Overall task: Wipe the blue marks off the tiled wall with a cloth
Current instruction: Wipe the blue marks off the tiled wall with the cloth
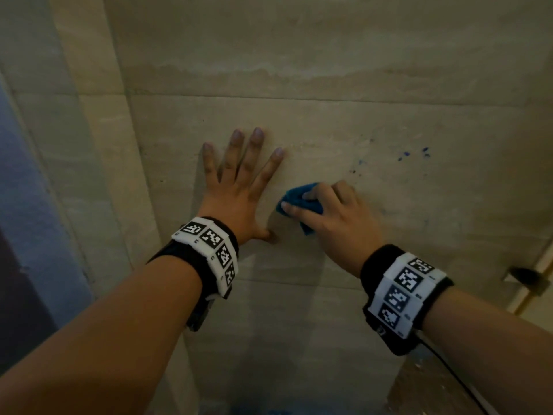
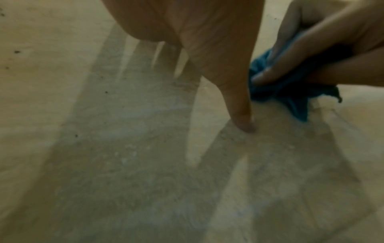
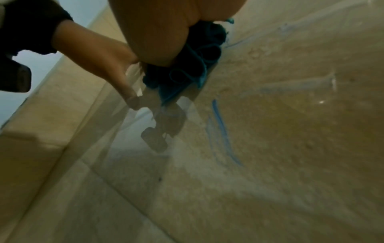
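A beige tiled wall [image 1: 329,55] fills the head view. Small blue marks [image 1: 414,153] dot it up and to the right of my right hand [image 1: 326,205]. That hand grips a bunched blue cloth [image 1: 299,199] and holds it against the tile. My left hand [image 1: 239,181] lies flat on the wall just left of the cloth, fingers spread and straight. In the right wrist view the crumpled cloth [image 3: 197,65] sits under my palm, with a blue streak [image 3: 222,131] and fainter smears on the tile below. The left wrist view shows my thumb [image 2: 241,102] touching the tile beside the cloth [image 2: 290,97].
A wall corner [image 1: 98,145] runs down the left side, with a blue-grey surface [image 1: 24,190] beyond it. A dark metal fitting [image 1: 523,277] sticks out at the right edge beside a pale frame. A black cable [image 1: 454,381] trails from my right wristband.
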Available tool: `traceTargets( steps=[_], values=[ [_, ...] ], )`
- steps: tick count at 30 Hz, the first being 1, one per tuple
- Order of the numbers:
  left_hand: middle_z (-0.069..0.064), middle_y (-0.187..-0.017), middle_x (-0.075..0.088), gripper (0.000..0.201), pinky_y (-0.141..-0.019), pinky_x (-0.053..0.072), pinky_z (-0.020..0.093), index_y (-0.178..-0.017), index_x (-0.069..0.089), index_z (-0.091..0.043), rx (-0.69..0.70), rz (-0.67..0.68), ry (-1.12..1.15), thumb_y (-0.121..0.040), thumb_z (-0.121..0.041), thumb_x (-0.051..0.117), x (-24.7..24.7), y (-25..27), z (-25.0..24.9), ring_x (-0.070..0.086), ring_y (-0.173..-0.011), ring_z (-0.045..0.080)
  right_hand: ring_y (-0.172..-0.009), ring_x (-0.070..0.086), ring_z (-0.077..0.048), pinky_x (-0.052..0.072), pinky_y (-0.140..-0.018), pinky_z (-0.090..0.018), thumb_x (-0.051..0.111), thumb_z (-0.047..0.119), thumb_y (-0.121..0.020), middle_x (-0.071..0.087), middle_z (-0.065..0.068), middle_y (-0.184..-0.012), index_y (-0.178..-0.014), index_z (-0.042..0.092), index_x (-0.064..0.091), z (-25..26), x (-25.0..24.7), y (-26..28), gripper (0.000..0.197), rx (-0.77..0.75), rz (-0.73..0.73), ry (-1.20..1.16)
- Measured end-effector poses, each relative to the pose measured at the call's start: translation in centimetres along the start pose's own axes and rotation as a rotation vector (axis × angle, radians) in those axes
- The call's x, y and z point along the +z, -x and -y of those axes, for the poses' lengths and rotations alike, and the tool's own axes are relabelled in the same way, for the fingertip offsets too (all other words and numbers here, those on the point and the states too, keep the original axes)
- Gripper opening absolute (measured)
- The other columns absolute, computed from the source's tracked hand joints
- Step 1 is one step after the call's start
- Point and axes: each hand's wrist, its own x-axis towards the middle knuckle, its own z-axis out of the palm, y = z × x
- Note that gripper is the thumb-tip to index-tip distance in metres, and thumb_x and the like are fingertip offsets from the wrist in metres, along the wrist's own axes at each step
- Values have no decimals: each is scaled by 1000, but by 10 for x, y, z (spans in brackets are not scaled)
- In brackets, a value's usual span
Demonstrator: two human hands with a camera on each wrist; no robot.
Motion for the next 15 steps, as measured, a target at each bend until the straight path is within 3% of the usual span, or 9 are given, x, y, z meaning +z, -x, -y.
traceTargets(
  steps=[3,8,11,15],
  values=[
    [7,-153,-26,153,-108,-18,58,-145,-28,-29,-42,-28,-2,-44,-72,78,2,5,-8,-23,-141,32,-86,39,-29,42,-68,-40,42,13,-87,49,-12,-104,-119,24,64,-2,7,15,40,-95,43,21],
    [7,-150,-34,144,-108,-22,52,-142,-31,-35,-38,-9,-30,-53,-66,78,5,11,-12,-40,-135,27,-87,41,-31,44,-69,-42,42,12,-89,44,-11,-104,-118,23,63,-7,6,23,37,-162,33,21],
    [7,-151,-32,144,-108,-21,52,-142,-31,-34,-40,14,-45,-53,-67,78,4,11,-12,-30,-140,29,-87,37,-30,37,-70,-42,41,14,-87,38,-11,-106,-121,22,61,-10,-1,4,40,-88,-17,25],
    [4,-149,-38,144,-110,-18,50,-139,-35,-38,-97,31,-25,-56,-63,80,-2,13,-20,-41,-134,23,-90,38,-31,43,-70,-42,36,13,-84,54,-15,-106,-126,18,58,-10,-8,-17,48,46,-67,-30]
  ],
)
